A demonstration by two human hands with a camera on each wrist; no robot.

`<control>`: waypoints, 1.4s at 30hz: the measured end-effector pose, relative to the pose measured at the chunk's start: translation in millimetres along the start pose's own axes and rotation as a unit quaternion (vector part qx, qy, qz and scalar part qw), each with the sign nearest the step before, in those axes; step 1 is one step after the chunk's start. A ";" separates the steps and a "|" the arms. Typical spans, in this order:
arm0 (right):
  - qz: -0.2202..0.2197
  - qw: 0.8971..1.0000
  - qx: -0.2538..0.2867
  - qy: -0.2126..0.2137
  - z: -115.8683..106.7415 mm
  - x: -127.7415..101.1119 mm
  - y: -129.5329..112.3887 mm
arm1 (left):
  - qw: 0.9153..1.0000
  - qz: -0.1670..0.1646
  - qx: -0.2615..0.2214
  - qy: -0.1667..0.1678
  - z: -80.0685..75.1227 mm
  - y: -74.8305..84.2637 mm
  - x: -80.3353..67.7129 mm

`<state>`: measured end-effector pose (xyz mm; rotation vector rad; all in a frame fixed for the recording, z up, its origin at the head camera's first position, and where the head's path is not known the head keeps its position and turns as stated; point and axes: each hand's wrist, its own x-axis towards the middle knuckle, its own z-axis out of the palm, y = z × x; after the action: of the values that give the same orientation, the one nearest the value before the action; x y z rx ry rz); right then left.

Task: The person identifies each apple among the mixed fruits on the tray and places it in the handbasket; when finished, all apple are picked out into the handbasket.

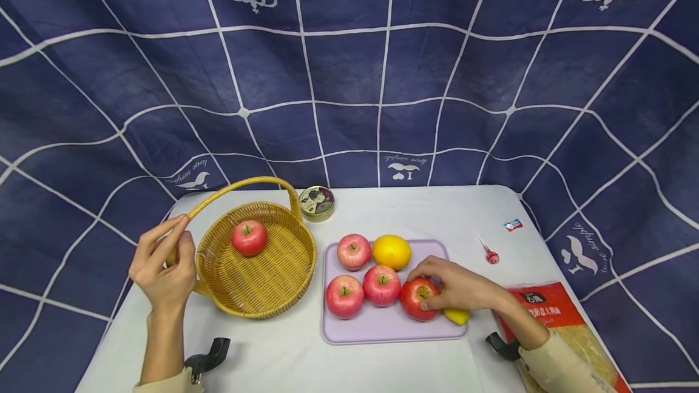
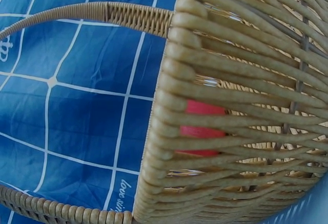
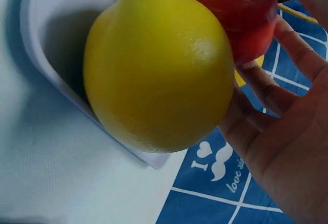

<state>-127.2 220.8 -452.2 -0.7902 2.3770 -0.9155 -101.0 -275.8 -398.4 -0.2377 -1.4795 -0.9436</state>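
On the left of the head view, my left hand grips the arched handle of a wicker basket. One red apple lies inside it, and its red shows through the weave in the left wrist view. My right hand has its thumb and fingers around a darker red apple at the right side of a lilac tray. A yellow lemon sits beside that apple, partly under the hand in the head view. Three pinkish apples and another yellow fruit share the tray.
Behind the basket stands a round tin. To the right lie a red lollipop, a small wrapped sweet and a red food packet under the right forearm. A blue checked curtain surrounds the white table.
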 end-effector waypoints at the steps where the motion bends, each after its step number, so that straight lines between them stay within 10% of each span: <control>1: 0.004 1.000 -0.003 -0.002 0.5 0.3 0.1 | 1.000 0.000 0.000 -0.001 -0.2 0.0 -0.1; 42: 0.003 0.995 -0.098 -0.025 12.4 1.3 -1.1 | 1.000 -0.003 0.001 -0.015 -2.1 -1.2 -1.2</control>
<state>-120.3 213.7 -459.9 -0.8677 2.4490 -0.6576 -100.1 -277.5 -400.2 -0.2467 -1.5090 -0.9471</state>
